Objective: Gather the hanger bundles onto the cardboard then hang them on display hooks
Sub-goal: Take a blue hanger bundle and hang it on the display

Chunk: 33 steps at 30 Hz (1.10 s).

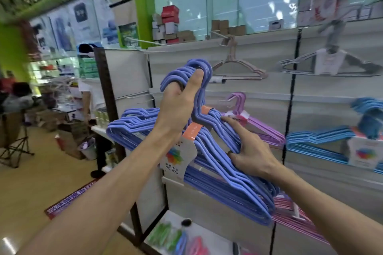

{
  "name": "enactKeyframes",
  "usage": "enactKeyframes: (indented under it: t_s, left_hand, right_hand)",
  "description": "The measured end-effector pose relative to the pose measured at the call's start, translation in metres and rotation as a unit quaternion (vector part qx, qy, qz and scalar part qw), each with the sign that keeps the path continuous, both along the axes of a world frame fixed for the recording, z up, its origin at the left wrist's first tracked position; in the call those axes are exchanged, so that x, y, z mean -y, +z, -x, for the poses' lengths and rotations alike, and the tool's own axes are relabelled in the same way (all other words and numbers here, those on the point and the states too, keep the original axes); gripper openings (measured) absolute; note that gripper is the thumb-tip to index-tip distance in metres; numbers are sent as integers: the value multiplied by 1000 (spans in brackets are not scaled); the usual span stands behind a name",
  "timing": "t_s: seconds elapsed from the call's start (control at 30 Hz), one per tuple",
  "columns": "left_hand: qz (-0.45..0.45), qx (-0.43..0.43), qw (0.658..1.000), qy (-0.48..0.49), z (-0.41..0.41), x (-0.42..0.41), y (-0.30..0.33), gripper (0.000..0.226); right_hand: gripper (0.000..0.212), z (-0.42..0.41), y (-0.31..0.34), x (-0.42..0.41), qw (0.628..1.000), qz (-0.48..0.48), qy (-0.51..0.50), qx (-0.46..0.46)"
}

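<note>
The left hand (179,97) is gripping the hook ends of the periwinkle-blue plastic-coated wire hanger bundles (215,151), fingers curled through the hooks and thumb pressing on top. Below and to its right, the right hand (248,151) is holding the bundles' sloping shoulder, thumb underneath, forefinger lying straight along the wires. Just beyond that forefinger, a lilac hanger bundle (263,128) is hanging on the white slatted display wall (310,89).

The blue hanger bundle (217,151) looks smooth matt coated, its label (178,157) glossy card, display wall (310,93) matt white.
</note>
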<state>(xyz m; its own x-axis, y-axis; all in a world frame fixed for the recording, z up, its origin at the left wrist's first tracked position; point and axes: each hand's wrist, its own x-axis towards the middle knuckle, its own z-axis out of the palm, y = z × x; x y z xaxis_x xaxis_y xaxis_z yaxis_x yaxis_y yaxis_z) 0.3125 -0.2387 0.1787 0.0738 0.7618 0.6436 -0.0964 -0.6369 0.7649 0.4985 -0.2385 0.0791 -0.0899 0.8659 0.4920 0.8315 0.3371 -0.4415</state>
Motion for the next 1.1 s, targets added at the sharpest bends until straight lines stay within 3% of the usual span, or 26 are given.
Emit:
enactKeyframes:
  t_s: [0.27,0.53,0.83,1.1]
  left_hand:
    - [23,2,999,41,56,-96,-18,41]
    - [57,-66,994,67,101,-234,-25,23]
    - [172,1,985,-4,139,-359,-24,19]
    - [198,-19,980,-16,156,-438,-34,16]
  right_hand:
    - [92,54,-16,-100,999,15,28,11]
    - [90,95,-27,-230,998,48,36,6]
    - [87,124,-24,-348,996,67,2,53]
    - [89,139,-33,-410,993,97,-22,63]
